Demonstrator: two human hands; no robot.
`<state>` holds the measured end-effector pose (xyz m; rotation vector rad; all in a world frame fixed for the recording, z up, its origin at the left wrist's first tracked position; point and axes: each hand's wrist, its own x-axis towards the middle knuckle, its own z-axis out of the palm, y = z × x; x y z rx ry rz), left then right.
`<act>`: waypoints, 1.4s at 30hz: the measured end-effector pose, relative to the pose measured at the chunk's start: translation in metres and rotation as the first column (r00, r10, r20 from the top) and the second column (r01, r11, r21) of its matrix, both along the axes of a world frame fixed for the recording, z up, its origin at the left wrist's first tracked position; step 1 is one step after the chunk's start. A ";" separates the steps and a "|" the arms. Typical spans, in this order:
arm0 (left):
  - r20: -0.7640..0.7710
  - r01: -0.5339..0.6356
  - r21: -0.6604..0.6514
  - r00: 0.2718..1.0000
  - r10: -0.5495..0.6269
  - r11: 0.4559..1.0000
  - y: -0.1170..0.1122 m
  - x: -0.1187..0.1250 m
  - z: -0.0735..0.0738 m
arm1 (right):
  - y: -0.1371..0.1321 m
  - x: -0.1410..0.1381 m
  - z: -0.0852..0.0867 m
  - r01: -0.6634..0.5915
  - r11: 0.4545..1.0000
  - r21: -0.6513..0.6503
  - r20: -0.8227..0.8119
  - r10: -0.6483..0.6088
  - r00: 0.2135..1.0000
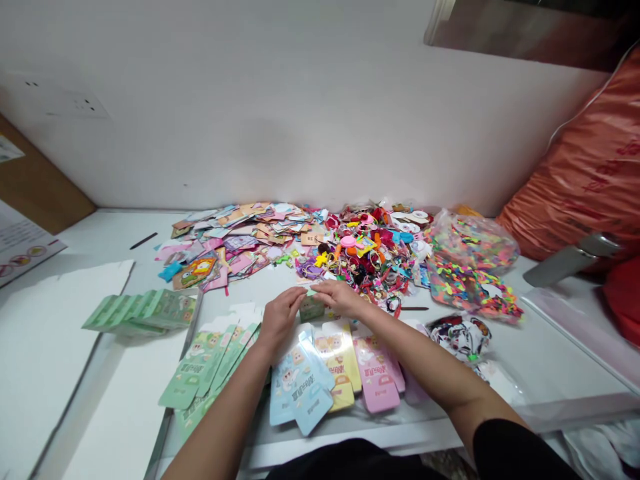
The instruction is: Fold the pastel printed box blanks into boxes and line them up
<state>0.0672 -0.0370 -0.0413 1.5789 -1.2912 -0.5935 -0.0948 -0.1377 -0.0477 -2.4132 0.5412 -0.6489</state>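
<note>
A small green printed carton (312,309) stands between my hands at the middle of the table. My left hand (281,315) grips its left side near the top, fingers bent. My right hand (340,298) closes on the top right edge of the same carton; its fingertips are partly hidden. Just below lie flattened cartons: blue ones (300,383), yellow ones (339,360) and pink ones (376,373). Flat green cartons (200,363) fan out beside my left forearm. Purple ones are partly covered by my right forearm.
Behind my hands are a pile of printed cards (240,240) and a heap of small colourful trinkets (365,253). Bags of bright pieces (470,267) and a grey bottle (573,260) stand right. Several made-up green boxes (143,310) sit left, on a white board (120,393).
</note>
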 end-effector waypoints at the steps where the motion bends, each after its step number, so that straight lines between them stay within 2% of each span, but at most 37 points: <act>1: 0.029 0.004 0.003 1.000 -0.004 1.000 0.000 0.001 0.000 | 0.000 -0.001 0.000 0.006 1.000 -0.011 -0.013 -0.006 1.000; 3: 0.068 -0.010 0.020 0.998 0.009 1.000 -0.001 0.003 -0.001 | 0.000 -0.001 0.001 0.011 1.000 0.000 -0.026 -0.011 1.000; 7: 0.071 -0.037 0.066 0.997 0.032 0.997 -0.002 0.006 -0.001 | 0.000 -0.001 0.005 0.006 0.987 0.160 -0.016 -0.003 1.000; 9: 0.075 -0.022 0.063 0.997 0.018 0.998 -0.001 0.006 0.001 | 0.001 -0.002 0.006 0.002 0.980 0.201 -0.007 0.000 1.000; 14: 0.111 0.044 0.022 0.993 -0.046 0.999 0.008 0.003 -0.002 | 0.003 -0.008 -0.002 -0.016 0.999 0.051 -0.016 0.017 1.000; 19: 0.123 0.020 0.016 0.992 -0.021 1.000 0.011 -0.001 -0.009 | 0.008 -0.013 -0.016 -0.006 0.998 -0.055 0.006 0.006 1.000; 27: 0.107 0.118 0.095 0.986 -0.128 0.988 0.005 0.008 -0.001 | 0.013 -0.019 -0.017 -0.012 0.998 -0.058 0.001 0.012 1.000; 30: 0.158 0.123 0.068 0.979 -0.132 0.990 0.008 0.004 0.000 | 0.014 -0.021 -0.016 -0.007 0.999 -0.051 0.025 0.008 1.000; 34: 0.237 0.136 0.026 0.962 -0.139 0.990 0.015 0.000 -0.007 | 0.014 -0.024 -0.016 -0.044 0.997 -0.062 0.057 0.047 0.997; 36: 0.352 0.133 -0.016 0.928 -0.119 0.991 0.018 0.000 -0.014 | 0.015 -0.026 -0.017 -0.047 0.995 -0.090 0.024 0.050 0.998; 39: 0.542 0.145 -0.064 0.836 -0.088 0.987 0.019 0.000 -0.022 | 0.017 -0.030 -0.022 -0.031 0.984 -0.176 -0.054 0.022 0.998; 42: 0.551 0.164 -0.044 0.827 -0.113 0.985 0.018 -0.001 -0.026 | 0.017 -0.030 -0.027 -0.023 0.977 -0.213 -0.096 0.002 0.995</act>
